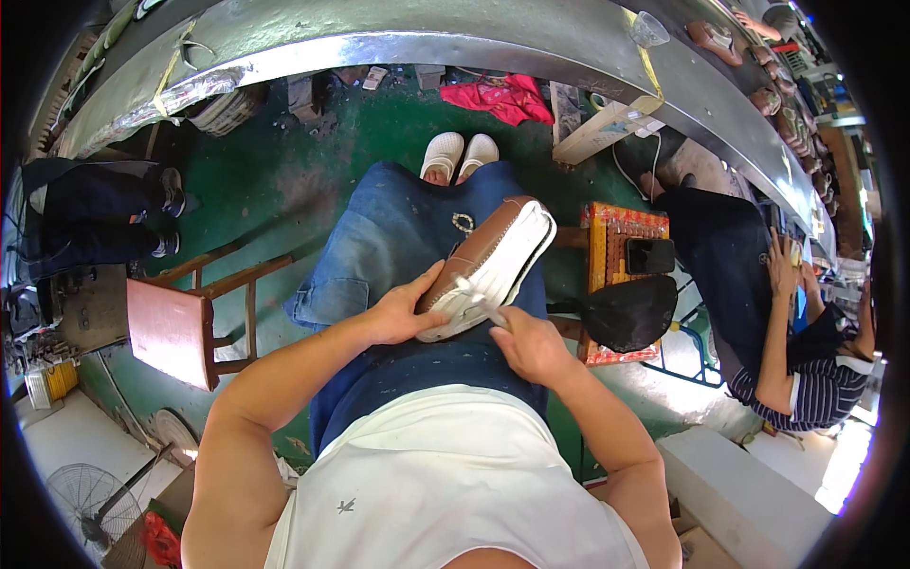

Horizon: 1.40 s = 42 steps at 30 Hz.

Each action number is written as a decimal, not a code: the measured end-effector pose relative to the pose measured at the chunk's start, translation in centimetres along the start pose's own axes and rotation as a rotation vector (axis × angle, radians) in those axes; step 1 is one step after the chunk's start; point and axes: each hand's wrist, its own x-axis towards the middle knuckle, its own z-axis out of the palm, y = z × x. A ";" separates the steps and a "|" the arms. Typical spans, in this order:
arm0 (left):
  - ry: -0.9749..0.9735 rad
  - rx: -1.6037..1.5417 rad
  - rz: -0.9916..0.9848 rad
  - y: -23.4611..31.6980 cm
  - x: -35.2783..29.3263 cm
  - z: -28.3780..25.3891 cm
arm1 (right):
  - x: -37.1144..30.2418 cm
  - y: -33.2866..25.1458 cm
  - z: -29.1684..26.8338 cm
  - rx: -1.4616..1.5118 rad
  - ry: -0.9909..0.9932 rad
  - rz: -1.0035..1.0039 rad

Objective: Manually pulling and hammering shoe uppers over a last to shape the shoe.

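- Brown shoe [492,266] on the denim lap [370,223], white underside up.
- Left hand [403,311]: fingers grasping the shoe's near left edge.
- Right hand [533,347]: fingers round a blurred tool [484,302], perhaps a brush.
- Open green floor [284,171] left of the knees; tabletop [398,27] edge well beyond the shoe.

A shoe workshop, seen from my seat. I hold a brown-and-white shoe [491,261] over my lap; a long metal-edged bench [379,27] curves ahead, further shoes [794,131] line the right side, a co-worker [725,275] sits nearby, and a red cloth [502,98] lies on the stained green floor [237,213].
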 end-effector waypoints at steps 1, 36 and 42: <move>-0.014 0.042 0.029 0.1 -0.2 -0.1 | 0.3 -0.4 -0.1 -0.001 0.001 -0.001; 0.181 0.016 0.083 4.0 5.6 -3.0 | -2.4 1.1 -3.5 0.319 0.022 0.254; 0.522 0.372 0.189 6.6 3.8 -0.9 | 0.6 0.2 -5.0 0.223 -0.072 0.140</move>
